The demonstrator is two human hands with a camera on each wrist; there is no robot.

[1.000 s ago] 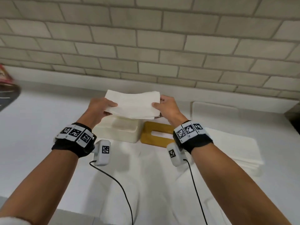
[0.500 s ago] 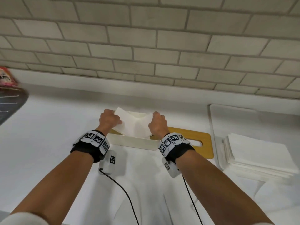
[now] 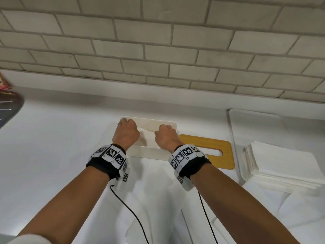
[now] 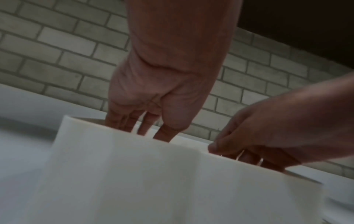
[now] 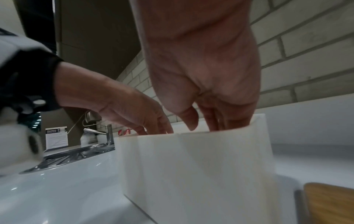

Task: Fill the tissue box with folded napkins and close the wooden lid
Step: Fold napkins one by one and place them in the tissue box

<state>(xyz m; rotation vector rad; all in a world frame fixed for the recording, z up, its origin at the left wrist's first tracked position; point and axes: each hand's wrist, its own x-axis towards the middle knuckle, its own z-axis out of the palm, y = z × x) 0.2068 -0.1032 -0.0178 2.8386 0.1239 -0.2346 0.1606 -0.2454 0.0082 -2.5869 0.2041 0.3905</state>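
Note:
An open white tissue box stands on the white counter, with the wooden slotted lid lying flat just to its right. Both my hands reach down into the box. My left hand is at its left end and my right hand at its right end. Between them a folded white napkin bundle shows inside. In the wrist views the left hand's fingers and the right hand's fingers point straight down behind the box wall, tips hidden. A stack of folded napkins lies at the right.
A white tray lies under the spare napkin stack. A dark drainer rack sits at the far left, with a tap beyond it. The brick wall runs close behind the box. A white cloth covers the counter before the box.
The napkin bundle, held up between both hands a second ago, has been lowered into the box. Both hands have followed it down inside, and their fingers now point straight down.

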